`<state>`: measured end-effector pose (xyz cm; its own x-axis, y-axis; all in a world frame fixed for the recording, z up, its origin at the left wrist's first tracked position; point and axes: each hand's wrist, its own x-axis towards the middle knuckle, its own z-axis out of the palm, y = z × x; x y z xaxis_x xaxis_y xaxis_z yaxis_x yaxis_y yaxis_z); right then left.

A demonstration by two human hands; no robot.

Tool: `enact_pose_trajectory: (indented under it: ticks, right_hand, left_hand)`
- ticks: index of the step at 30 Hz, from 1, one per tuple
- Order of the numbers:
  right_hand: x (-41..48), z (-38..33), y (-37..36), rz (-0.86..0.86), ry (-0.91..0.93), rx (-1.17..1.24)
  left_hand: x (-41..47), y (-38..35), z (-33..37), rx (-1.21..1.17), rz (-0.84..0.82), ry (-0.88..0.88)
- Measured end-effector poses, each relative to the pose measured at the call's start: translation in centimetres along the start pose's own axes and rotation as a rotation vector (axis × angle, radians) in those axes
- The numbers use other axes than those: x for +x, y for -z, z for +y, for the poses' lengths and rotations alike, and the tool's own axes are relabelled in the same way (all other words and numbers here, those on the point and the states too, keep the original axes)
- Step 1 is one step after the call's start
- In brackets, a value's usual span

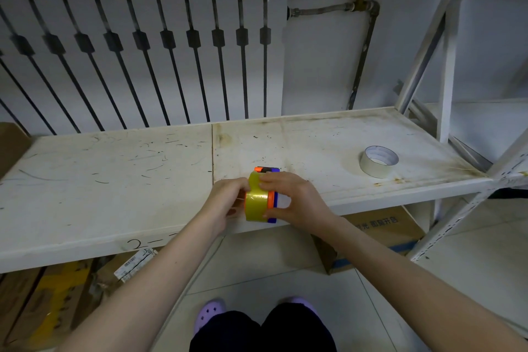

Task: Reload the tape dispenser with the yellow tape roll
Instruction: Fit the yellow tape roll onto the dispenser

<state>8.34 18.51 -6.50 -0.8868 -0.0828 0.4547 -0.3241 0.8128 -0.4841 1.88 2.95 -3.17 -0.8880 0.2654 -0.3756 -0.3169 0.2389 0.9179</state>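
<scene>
Both hands close on the tape dispenser at the front edge of the scuffed white metal shelf (114, 174).

The left hand (225, 203) and right hand (291, 200) grip the orange-and-blue plastic tape dispenser (273, 198) carrying the glossy yellow tape roll (255, 203); right of it and further back, well apart, an empty white cardboard tape core (378, 161) lies flat.

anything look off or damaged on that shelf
Nothing is spilled or broken. The white shelf is scratched and rust-stained near its right front edge. An empty tape core lies there, apart from the yellow tape roll in both hands.
</scene>
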Motion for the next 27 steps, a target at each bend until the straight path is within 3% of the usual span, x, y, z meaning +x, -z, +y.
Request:
enact_pose_trajectory:
  ticks: [4, 10, 15, 19, 27]
  right_hand:
    - [0.1, -0.1, 0.0, -0.036, 0.184, -0.066]
    - [1.6, -0.8, 1.0, 0.053, -0.127, 0.135]
    - [2.8, -0.6, 0.5, -0.201, -0.327, 0.096]
    - [2.2, -0.4, 0.5, -0.167, -0.28, 0.049]
    - [0.8, -0.2, 0.3, -0.089, -0.04, 0.005]
  left_hand:
    - [0.6, -0.6, 0.5, -0.027, 0.015, 0.056]
    - [0.4, -1.3, 0.7, -0.053, -0.043, 0.058]
    - [0.7, -1.1, 0.6, 0.046, -0.047, 0.046]
    - [0.9, -0.6, -0.1, 0.11, -0.049, 0.009]
    - [0.5, -1.0, 0.0, -0.065, -0.066, 0.017]
